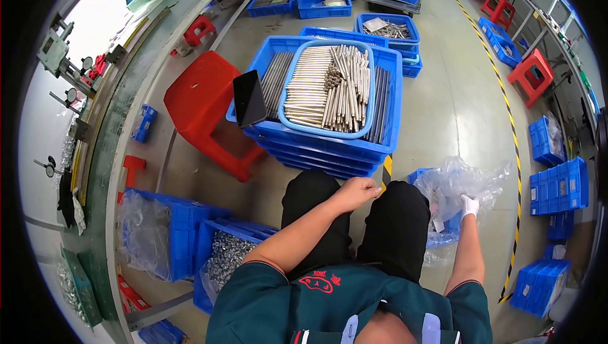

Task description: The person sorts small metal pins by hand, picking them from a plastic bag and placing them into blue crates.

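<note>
Your left hand curls closed, apparently empty; your gloved right hand pinches the clear plastic bag over the blue bin, probably keeping it aside. Ahead of the left, a light-blue tray keeps metal rods together, presumably within reach.

Rods — shiny, smooth metal; bag — glossy, crinkled plastic; trousers matt cloth.

Below rod tray: left hand curled, fingertips hidden, can't tell if anything's pinched. Lower right of tray: right hand fingertips lost against bag; bin contents obscured. Under tray: dark rods partly covered.
</note>
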`<state>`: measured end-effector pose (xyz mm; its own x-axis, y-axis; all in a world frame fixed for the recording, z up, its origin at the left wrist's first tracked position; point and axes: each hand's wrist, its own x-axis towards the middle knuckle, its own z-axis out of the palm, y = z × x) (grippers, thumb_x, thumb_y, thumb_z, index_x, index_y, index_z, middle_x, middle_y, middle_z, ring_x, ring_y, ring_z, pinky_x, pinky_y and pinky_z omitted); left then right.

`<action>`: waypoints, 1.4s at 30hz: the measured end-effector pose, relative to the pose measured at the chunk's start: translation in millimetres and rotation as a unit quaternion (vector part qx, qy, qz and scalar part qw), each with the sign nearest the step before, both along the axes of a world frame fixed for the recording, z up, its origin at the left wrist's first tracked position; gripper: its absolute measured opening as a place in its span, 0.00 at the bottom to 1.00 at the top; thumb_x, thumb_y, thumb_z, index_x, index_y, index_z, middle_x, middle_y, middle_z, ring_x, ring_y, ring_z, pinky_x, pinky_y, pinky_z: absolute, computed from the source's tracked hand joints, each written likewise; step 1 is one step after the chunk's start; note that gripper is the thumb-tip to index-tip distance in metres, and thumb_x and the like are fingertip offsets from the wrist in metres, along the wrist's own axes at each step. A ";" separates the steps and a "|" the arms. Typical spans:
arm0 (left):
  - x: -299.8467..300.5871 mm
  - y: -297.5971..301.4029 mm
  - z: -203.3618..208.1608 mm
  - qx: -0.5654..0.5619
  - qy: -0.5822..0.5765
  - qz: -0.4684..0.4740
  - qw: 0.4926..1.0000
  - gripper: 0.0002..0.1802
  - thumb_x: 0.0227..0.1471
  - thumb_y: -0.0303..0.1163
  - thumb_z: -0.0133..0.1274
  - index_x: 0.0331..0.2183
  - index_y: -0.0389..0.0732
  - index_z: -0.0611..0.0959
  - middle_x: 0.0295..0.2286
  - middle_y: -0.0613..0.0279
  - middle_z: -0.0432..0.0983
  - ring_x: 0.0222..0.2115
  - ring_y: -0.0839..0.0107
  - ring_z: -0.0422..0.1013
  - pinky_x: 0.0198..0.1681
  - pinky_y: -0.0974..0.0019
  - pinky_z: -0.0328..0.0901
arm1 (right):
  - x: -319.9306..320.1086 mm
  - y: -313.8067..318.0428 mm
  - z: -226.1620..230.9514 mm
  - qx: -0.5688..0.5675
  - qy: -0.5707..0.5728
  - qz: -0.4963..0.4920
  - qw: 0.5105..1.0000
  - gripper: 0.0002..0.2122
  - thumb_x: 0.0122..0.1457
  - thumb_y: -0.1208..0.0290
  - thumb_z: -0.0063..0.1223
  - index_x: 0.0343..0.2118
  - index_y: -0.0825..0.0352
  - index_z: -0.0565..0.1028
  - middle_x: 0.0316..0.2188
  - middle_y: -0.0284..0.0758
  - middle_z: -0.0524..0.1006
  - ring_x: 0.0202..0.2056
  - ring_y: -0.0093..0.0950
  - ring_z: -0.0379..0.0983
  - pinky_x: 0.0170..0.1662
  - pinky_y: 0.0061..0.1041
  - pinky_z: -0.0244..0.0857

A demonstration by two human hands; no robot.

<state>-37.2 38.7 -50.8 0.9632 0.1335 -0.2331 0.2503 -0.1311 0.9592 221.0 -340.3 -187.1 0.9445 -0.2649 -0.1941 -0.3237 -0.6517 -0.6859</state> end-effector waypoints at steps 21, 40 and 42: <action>13.8 1.2 -1.9 0.060 0.050 -0.034 0.996 0.14 0.49 0.39 0.49 0.26 0.36 0.78 0.20 0.66 0.71 0.21 0.80 0.65 0.20 0.73 0.60 | -113.8 302.6 295.3 0.086 -0.431 0.477 0.762 0.13 0.43 0.73 0.52 0.35 0.66 0.72 0.29 0.40 0.73 0.33 0.38 0.70 0.39 0.30 0.64; 5.3 3.6 -9.8 -0.011 0.055 -0.029 0.998 0.13 0.50 0.36 0.48 0.25 0.35 0.77 0.23 0.66 0.70 0.22 0.79 0.63 0.21 0.74 0.62 | -118.6 366.7 262.1 0.022 -0.270 0.499 0.823 0.12 0.46 0.67 0.50 0.35 0.63 0.73 0.28 0.40 0.72 0.33 0.39 0.69 0.37 0.32 0.63; 6.4 4.4 -11.1 -0.012 0.054 -0.034 0.998 0.12 0.51 0.36 0.48 0.27 0.36 0.77 0.24 0.66 0.69 0.22 0.79 0.64 0.20 0.74 0.63 | -118.8 369.0 263.2 0.043 -0.301 0.478 0.824 0.11 0.46 0.67 0.49 0.34 0.63 0.73 0.27 0.40 0.72 0.33 0.38 0.69 0.37 0.33 0.63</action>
